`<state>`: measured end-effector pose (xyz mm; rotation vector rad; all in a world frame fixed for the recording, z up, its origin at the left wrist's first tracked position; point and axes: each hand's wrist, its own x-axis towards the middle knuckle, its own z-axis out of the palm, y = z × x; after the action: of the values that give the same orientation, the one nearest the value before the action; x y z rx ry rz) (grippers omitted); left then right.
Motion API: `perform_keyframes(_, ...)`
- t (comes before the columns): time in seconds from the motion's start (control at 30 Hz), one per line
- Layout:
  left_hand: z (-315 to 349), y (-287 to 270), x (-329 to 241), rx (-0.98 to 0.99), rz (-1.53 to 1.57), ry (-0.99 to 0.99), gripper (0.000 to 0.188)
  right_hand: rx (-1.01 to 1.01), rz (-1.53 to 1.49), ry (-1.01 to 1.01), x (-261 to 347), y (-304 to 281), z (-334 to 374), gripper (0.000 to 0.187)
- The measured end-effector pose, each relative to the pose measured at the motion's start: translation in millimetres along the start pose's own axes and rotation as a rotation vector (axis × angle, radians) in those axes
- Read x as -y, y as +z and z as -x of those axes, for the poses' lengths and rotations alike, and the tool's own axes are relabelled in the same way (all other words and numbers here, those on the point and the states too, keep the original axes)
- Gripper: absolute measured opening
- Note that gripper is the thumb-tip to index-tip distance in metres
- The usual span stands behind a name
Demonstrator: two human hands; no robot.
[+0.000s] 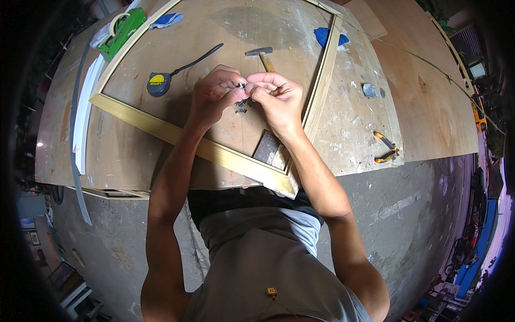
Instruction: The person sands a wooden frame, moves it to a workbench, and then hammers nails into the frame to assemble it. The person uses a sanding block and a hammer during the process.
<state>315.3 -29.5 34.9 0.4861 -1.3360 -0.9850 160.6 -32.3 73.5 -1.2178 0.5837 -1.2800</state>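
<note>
My left hand (217,92) and my right hand (280,97) meet above the workbench, thumbs and forefingers pinched together. Between their fingertips is a small dark metal piece (242,85), too tiny to name exactly. Beneath them on the wood lie several similar small dark pieces (241,110), partly hidden by my fingers. Just beyond my right hand rests a hammer (266,60), its handle end covered by that hand. A large pale wooden frame (140,123) surrounds this area, one corner pointing toward my body. My right forearm passes over its right side.
A tape measure (158,85) lies left of my hands. Pliers with orange-and-black handles (386,148) rest near the bench's front right edge. Inside the frame's near corner sits a dark flat block (266,146). Blue cloth (323,36) and a green object (123,33) lie farther off.
</note>
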Motion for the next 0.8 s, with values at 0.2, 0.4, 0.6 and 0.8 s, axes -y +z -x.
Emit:
perform_keyframes(0.2, 0.0, 0.3, -1.4, 0.013, 0.034, -0.01, 0.021, 0.004, 0.008, 0.006, 2.6, 0.8, 0.7, 0.015)
perform_keyframes(0.4, -0.5, 2.2, -2.7, 0.01, -0.001, 0.013, 0.019, 0.017, 0.026, 0.011, 4.2, -0.2, 0.1, 0.014)
perform_keyframes(0.6, -1.4, 0.8, -2.6, 0.045, -0.001, 0.038, 0.018, 0.025, 0.022, 0.024, 5.5, -1.1, -0.4, 0.014)
perform_keyframes(0.8, -0.7, 0.9, -1.3, 0.037, 0.008, 0.033, 0.016, 0.011, 0.049, 0.013, 5.3, -1.0, 0.4, 0.014)
